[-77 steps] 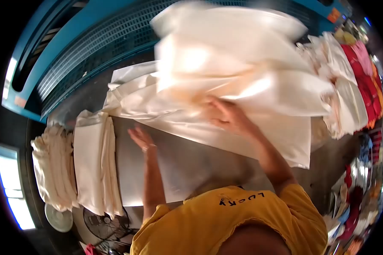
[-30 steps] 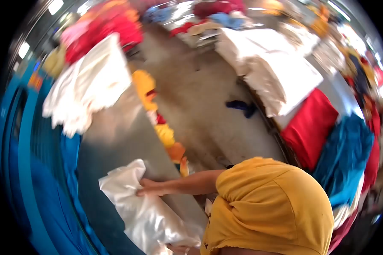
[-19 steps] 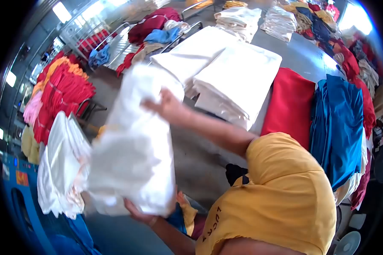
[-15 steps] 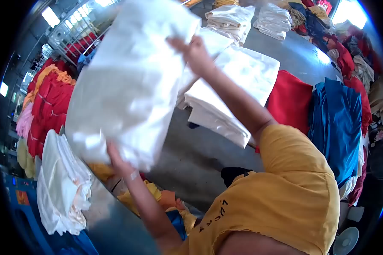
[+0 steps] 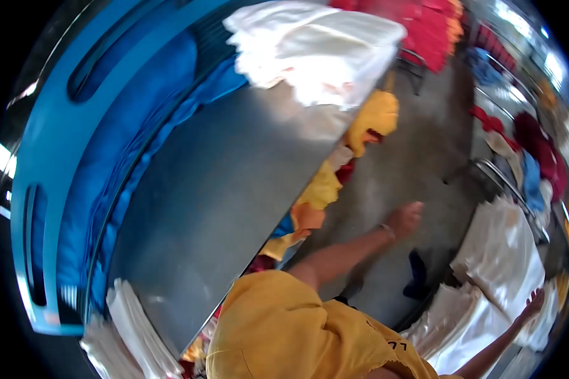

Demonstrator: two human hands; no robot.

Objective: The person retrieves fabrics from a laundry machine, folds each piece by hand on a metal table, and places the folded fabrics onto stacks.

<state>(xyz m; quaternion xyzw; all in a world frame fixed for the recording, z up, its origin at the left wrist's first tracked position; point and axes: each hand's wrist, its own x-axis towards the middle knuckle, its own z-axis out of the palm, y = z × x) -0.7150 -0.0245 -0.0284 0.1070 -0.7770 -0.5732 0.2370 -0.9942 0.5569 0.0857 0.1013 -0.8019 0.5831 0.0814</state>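
Observation:
My left hand (image 5: 406, 219), with a pale band at its wrist, hangs over the grey floor. Its fingers look loosely curled, slightly blurred, with nothing seen in them. Farther right, my right hand (image 5: 533, 304) has its fingers apart and holds nothing. It is over the edge of the white folded cloths, between a large white cloth (image 5: 502, 252) and another white piece (image 5: 540, 325) at the far right. A nearer white folded stack (image 5: 446, 322) lies to the left of that arm.
A metal table (image 5: 189, 183) stands at left, with crumpled white cloth (image 5: 316, 50) on its far end and white folded pieces (image 5: 142, 335) at its near end. A blue plastic crate (image 5: 50, 145) holds blue cloth. Yellow cloths (image 5: 376, 117) lie below the table edge. A metal frame (image 5: 499, 174) stands right.
My view has swung left toward the metal table and blue crate. Both hands have let go of the large white folded cloth and moved apart.

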